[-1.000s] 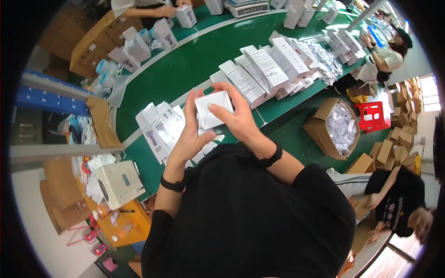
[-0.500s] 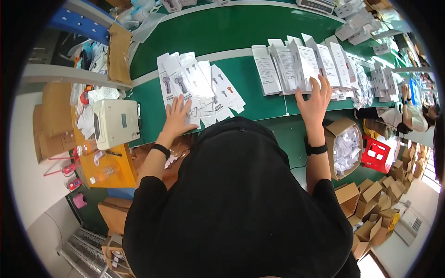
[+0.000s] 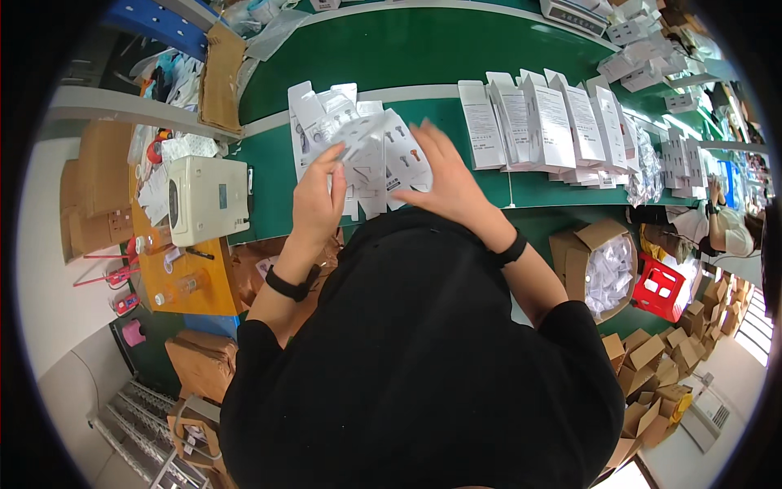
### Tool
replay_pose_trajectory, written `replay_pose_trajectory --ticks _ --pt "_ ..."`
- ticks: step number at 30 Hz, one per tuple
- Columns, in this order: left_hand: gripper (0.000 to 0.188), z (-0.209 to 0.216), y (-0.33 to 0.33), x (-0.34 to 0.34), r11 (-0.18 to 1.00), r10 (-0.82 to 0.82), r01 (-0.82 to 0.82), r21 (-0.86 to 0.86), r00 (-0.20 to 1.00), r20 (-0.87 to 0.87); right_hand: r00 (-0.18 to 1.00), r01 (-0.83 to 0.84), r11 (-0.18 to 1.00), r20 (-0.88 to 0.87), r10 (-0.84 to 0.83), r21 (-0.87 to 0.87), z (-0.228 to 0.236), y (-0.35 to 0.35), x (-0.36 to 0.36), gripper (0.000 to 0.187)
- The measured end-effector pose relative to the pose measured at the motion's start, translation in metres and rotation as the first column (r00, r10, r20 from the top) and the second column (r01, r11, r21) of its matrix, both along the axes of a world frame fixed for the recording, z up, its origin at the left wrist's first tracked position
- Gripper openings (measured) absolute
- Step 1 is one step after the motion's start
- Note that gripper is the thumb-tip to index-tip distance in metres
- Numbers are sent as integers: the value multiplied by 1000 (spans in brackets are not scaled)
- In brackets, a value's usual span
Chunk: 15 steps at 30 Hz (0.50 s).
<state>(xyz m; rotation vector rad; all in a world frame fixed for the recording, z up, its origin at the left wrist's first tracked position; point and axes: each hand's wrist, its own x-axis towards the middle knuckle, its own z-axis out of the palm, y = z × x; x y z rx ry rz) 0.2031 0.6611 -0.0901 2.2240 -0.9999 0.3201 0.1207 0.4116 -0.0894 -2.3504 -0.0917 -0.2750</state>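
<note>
My left hand (image 3: 318,202) pinches a flat white printed carton blank (image 3: 364,153) by its left edge, thumb and fingers closed on it; the blank is smeared by motion. Beneath it lies a loose pile of flat carton blanks (image 3: 305,104) printed with small device pictures. My right hand (image 3: 448,181), slightly blurred, is at the pile's right side with its fingers stretched out and thumb apart, nothing in its grip. Farther right, a row of opened-up white cartons (image 3: 554,126) leans together on the green table (image 3: 358,53).
A cream machine (image 3: 208,201) with a small display stands left on an orange desk (image 3: 216,281) with plastic bottles. A cardboard box (image 3: 574,261) of white packets sits lower right beside a red stool (image 3: 660,287). Another person's arm (image 3: 714,204) shows at far right.
My right hand has left the row of opened cartons and swung left to the pile. My left hand has taken hold of a blank and raised it.
</note>
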Motion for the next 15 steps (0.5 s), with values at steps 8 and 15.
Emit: replay_pose_trajectory --ticks 8,15 --pt "20 69 -40 -17 745 -128 -328 -581 785 -607 987 72 987 131 -91 144 48 41 46 156" --pt "40 75 -21 7 782 -189 -369 -502 627 -756 967 132 988 230 -112 -76 48 42 36 142"
